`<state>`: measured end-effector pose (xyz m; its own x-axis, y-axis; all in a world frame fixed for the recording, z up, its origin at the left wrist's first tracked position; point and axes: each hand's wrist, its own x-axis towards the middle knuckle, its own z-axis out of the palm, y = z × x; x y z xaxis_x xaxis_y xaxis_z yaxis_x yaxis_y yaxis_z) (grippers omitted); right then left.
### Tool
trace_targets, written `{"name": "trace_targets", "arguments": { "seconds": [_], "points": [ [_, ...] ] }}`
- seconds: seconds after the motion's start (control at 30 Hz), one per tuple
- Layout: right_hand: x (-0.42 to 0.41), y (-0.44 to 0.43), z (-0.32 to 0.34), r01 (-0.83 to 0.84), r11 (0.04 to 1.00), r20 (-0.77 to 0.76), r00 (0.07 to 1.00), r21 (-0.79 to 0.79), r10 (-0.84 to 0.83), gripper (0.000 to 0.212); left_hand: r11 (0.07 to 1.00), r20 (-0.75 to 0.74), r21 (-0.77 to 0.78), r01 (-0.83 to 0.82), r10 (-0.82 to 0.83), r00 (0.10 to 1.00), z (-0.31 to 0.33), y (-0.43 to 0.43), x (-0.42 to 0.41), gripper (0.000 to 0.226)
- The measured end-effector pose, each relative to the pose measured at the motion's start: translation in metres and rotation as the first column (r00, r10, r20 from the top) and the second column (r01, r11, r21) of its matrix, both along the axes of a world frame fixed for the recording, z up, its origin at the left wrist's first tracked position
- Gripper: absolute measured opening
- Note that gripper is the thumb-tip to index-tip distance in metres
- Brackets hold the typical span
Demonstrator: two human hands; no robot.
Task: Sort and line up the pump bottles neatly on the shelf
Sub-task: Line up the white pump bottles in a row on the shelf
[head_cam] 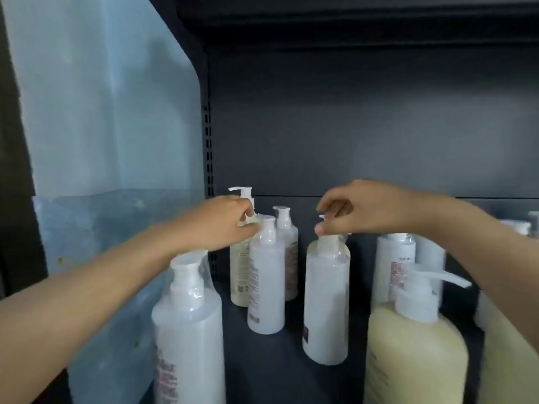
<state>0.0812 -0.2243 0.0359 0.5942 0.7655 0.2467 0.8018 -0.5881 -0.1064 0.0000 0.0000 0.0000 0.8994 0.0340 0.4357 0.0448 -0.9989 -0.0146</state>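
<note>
One left hand [230, 223], one right hand [370, 208], six white pump bottles [326, 310], three cream pump bottles [414, 354], blurred bottle tops [522, 227] at right edge uncountable, one shelf [262, 363].

On the dark shelf [277, 380], pump bottles are stood upright in loose clusters. A large white film-wrapped bottle [186, 330] is placed near left. Far left, a cream pump bottle [239, 275] is gripped at its neck by the left hand [221, 225], with a slim white bottle [266, 290] just in front. A central white bottle [326, 301] is pinched at its pump by the right hand [370, 208]. A pale yellow bottle [414, 360], spout turned right, is set near right.
</note>
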Motion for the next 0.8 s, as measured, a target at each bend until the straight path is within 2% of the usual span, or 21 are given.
{"name": "trace_targets", "arguments": {
  "seconds": [0.1,0.17,0.23,0.37,0.43,0.63,0.7,0.8],
  "points": [
    [-0.004,0.002,-0.005,0.02,0.995,-0.196,0.981,0.098,0.0,0.043,0.994,0.031,-0.103,0.024,-0.021,0.999,-0.012,0.006,0.008,0.043],
    [-0.005,0.004,-0.016,0.035,0.986,-0.274,0.962,0.163,0.012,0.036,0.97,0.042,-0.237,0.06,-0.051,0.998,-0.027,0.009,0.012,0.045],
    [-0.002,0.005,-0.026,0.073,0.967,-0.362,0.932,0.245,0.022,0.031,0.902,0.057,-0.417,0.113,-0.098,0.994,-0.039,0.007,0.017,0.039],
    [0.004,0.007,-0.048,0.098,0.891,-0.519,0.838,0.443,0.166,0.026,0.775,0.121,-0.595,0.213,-0.175,0.977,-0.059,0.0,0.024,0.028],
    [0.009,0.007,-0.058,0.117,0.833,-0.573,0.776,0.541,0.263,0.033,0.705,0.138,-0.665,0.246,-0.208,0.968,-0.066,-0.001,0.026,0.018],
    [0.022,0.008,-0.091,0.081,0.786,-0.724,0.457,0.612,0.516,0.073,0.523,0.198,-0.791,0.318,-0.273,0.942,-0.08,-0.005,0.032,0.047],
    [0.024,0.01,-0.096,0.074,0.771,-0.722,0.418,0.632,0.551,0.081,0.491,0.222,-0.803,0.336,-0.277,0.935,-0.082,-0.007,0.035,0.046],
    [0.023,0.011,-0.095,0.084,0.767,-0.715,0.436,0.636,0.546,0.081,0.461,0.258,-0.804,0.375,-0.297,0.919,-0.084,-0.008,0.038,0.035]
  ]
}}
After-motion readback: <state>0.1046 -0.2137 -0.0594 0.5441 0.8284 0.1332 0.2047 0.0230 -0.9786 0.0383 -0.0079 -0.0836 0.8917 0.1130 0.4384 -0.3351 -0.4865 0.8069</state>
